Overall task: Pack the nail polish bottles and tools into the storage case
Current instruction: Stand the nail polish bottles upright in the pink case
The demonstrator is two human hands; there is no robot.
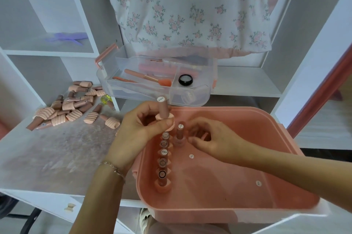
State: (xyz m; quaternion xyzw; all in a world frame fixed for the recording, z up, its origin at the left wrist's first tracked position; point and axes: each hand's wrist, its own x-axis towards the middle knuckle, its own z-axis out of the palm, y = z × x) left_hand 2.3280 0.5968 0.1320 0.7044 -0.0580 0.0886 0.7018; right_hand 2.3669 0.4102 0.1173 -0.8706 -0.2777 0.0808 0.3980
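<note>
Far left of the desk (pixel 57 149): heap of loose nail polish bottles (pixel 70 108) lying on their sides near the back-left corner, one yellow bottle (pixel 106 99) at the heap's right end. All still to pack. Small, rigid, probably glass with smooth caps, so likely slippery and breakable; best pinched at the ribbed body or the cap.

Left hand (pixel 137 129) grasps one bottle (pixel 163 108) upright, fingers round its base, over the pink case (pixel 247 119) at its back-left part. Below it a row of standing bottles (pixel 163 159) runs along the case's left wall, caps up, close together. One more bottle (pixel 180 134) stands just right of the row.

Right hand (pixel 209 138) inside the case, fingers curled around something brown; cannot tell if it is clamped.

Rest of the case floor is bare, lots of room to the right. Walls are high, so lower bottles in from above.

Clear tray (pixel 162 79) behind the case, at the desk's back edge, holds brushes (pixel 148 78) and a black jar (pixel 185 79).
</note>
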